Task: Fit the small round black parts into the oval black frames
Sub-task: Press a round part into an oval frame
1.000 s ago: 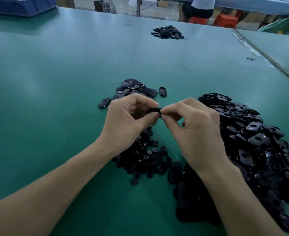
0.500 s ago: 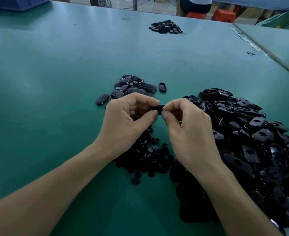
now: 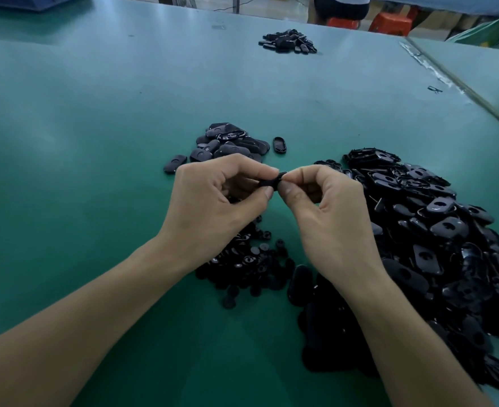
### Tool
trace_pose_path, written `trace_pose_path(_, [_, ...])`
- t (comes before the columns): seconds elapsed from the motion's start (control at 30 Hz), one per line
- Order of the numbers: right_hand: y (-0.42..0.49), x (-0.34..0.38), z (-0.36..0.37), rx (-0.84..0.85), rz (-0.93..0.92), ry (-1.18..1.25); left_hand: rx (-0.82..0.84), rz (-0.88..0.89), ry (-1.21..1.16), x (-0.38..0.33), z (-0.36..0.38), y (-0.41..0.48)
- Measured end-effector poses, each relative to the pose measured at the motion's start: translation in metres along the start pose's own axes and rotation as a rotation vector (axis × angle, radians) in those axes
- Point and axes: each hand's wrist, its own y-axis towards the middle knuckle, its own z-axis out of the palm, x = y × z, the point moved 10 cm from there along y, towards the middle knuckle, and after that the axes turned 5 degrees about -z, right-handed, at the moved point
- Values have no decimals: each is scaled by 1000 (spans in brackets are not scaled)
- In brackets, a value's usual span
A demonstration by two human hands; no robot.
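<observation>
Hands barely shifted: left hand (image 3: 213,207) and right hand (image 3: 327,212) both pinch one frame (image 3: 274,181). Small pile (image 3: 230,142) behind looks done; big heap (image 3: 448,245) and round parts (image 3: 251,259) remain.

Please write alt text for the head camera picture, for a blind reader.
The left hand and right hand pinch one small black piece between them above a green table. A large pile of oval frames lies on the right, small round parts beneath the hands.
</observation>
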Motion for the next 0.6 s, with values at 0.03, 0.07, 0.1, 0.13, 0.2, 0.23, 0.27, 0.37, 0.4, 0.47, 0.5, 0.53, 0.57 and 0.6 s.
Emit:
trace_pose_path(0.03, [-1,2,0,-10,-13,-7,-4,4,5,0,0,0])
trace_pose_path(0.07, [-1,4,0,-22,-27,-17,-7,4,6,0,0,0])
trace_pose_path(0.1, [-2,6,-1,-34,-42,-30,-14,0,5,0,-1,-1])
trace_pose_path(0.13, [-3,8,-1,-43,-58,-44,-26,-3,9,1,-2,-1])
trace_pose_path(0.2, [-4,12,0,-50,-93,-59,-55,-11,20,2,-5,0])
trace_pose_path(0.23, [-4,14,1,-48,-112,-61,-64,-17,17,3,-7,1])
trace_pose_path(0.27, [-5,16,1,-42,-131,-65,-67,-23,8,4,-8,1])
trace_pose_path(0.37, [-7,20,2,-23,-174,-96,-41,-41,-16,7,-8,4])
trace_pose_path(0.4, [-7,20,1,-25,-180,-107,-21,-48,-30,8,-7,4])
trace_pose_path(0.47, [-5,18,-3,-33,-166,-115,21,-59,-71,10,-4,5])
trace_pose_path(0.5, [-4,15,-4,-31,-147,-107,41,-65,-85,10,-3,5])
trace_pose_path(0.53, [-3,13,-4,-20,-128,-86,59,-70,-95,10,-1,5])
trace_pose_path(0.57, [-2,11,-3,-2,-111,-59,77,-77,-102,11,-1,5])
trace_pose_path(0.6, [-1,9,-2,23,-97,-32,95,-86,-111,12,0,5])
